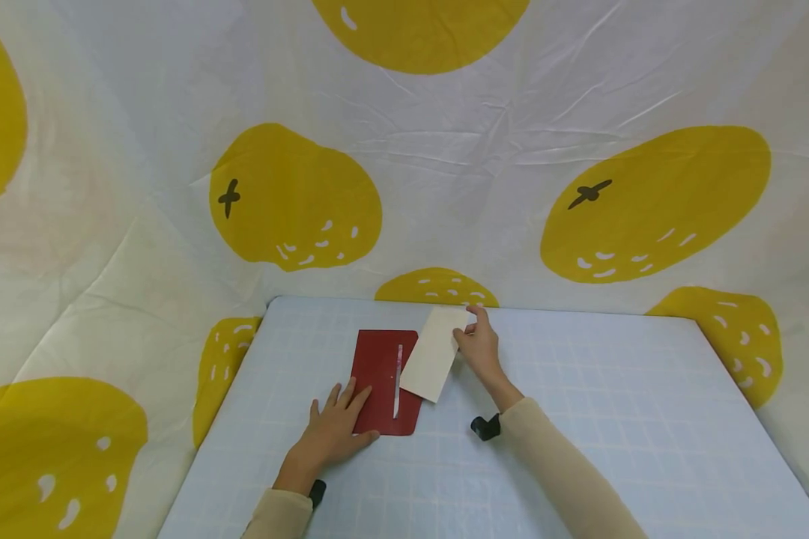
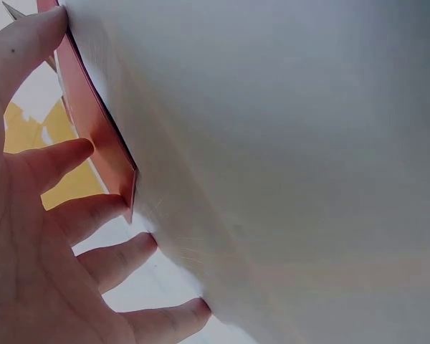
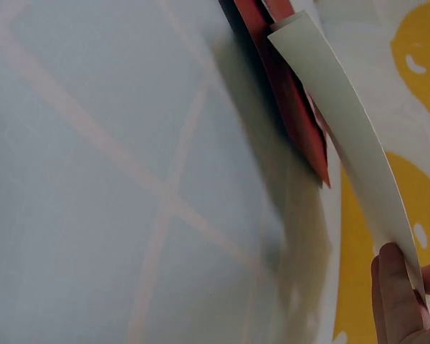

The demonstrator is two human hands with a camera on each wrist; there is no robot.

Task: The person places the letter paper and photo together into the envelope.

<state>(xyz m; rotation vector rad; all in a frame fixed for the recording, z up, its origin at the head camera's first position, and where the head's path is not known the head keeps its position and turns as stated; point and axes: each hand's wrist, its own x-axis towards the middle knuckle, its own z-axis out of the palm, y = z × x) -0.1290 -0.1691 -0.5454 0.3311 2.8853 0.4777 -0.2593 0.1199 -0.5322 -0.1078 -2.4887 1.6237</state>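
A dark red card sheet [image 1: 381, 378] lies flat on the pale blue gridded table [image 1: 580, 419], with a thin pale strip along its right side. My left hand [image 1: 337, 430] presses flat on its near left corner, fingers spread; the left wrist view shows the red card's edge [image 2: 100, 140] under those fingertips [image 2: 79, 152]. A cream paper sheet [image 1: 435, 352] overlaps the red card's right edge and lifts at its far end. My right hand [image 1: 477, 340] pinches that far corner; in the right wrist view the cream sheet [image 3: 344, 115] curves up from the red card [image 3: 287, 93] to my fingertips [image 3: 395, 287].
White cloth with large yellow fruit shapes [image 1: 297, 198] hangs behind and around the table. The table's far edge [image 1: 512, 308] runs just beyond the cream sheet. Black wrist straps [image 1: 485, 427] sit on both forearms.
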